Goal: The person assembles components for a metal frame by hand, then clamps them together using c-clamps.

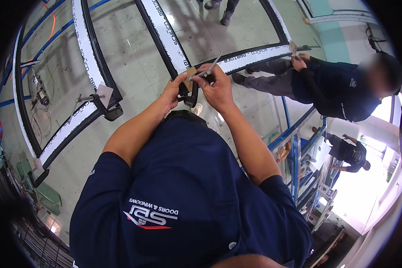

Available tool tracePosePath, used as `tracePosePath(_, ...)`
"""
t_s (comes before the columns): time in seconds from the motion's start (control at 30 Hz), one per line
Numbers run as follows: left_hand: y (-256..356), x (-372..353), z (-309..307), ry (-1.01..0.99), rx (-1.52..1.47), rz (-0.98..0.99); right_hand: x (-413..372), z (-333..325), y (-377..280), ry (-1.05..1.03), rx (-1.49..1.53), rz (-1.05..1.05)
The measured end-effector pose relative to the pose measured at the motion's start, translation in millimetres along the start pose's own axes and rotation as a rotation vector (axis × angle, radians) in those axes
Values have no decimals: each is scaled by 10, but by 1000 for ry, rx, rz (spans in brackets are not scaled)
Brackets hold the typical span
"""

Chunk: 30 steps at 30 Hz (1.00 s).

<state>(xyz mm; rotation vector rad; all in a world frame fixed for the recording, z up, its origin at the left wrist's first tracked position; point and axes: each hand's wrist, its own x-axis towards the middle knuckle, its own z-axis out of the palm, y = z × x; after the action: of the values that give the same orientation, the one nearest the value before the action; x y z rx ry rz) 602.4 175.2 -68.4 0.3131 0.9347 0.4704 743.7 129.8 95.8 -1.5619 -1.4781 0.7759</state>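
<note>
A black G-clamp [191,98] sits at the joint of a black window frame [163,31] covered with white printed film. My right hand [217,87] grips its screw end, fingers closed around the metal spindle and bar. My left hand [172,93] pinches a brown pad [190,73], which looks like cardboard or wood, with the thumb on top. The left fingers are partly hidden below the frame. At the left joint a second G-clamp [103,109] is fitted over a pale pad [104,93].
On the right, a co-worker [330,85] has both hands at another clamped corner [294,48]. Another person [350,152] bends farther back. Blue racks [295,156] stand at right, a green chair [47,196] at left. A power tool [41,96] lies on the floor.
</note>
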Motion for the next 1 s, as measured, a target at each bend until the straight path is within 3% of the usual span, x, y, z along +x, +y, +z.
tracePosePath(0.07,5,-9,3,4,0,9,4,15,13,0,34,56)
tracePosePath(0.27,-36,73,-42,-43,-10,21,-7,-1,7,7,17,-108)
tracePosePath(0.47,-2,-9,57,70,57,10,-169,-87,127,33,183,128)
tracePosePath(0.57,3,-24,66,96,53,0,-282,-82,281,-27,-369,91)
tracePosePath(0.67,13,-38,65,83,45,0,-286,44,361,-89,-512,89)
tracePosePath(1.0,31,-57,25,56,-8,-19,-181,151,582,-181,-548,86)
